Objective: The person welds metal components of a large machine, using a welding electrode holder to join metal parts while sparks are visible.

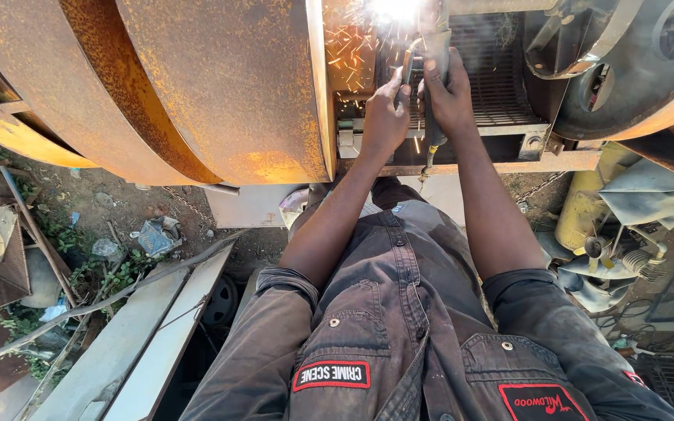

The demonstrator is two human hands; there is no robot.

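My right hand grips the handle of a welding electrode holder, pointed up at a bright arc that throws orange sparks. My left hand sits beside it, fingers closed against the holder's lower part, steadying it. Both arms reach forward from rolled-up dark sleeves. The arc burns where a large rusty curved steel drum meets a metal grating. A cable hangs down from the holder.
A second rusty round part is at the upper right. A yellow cylinder and grey cloth lie to the right. Pale planks, a rusty rack, weeds and litter are lower left.
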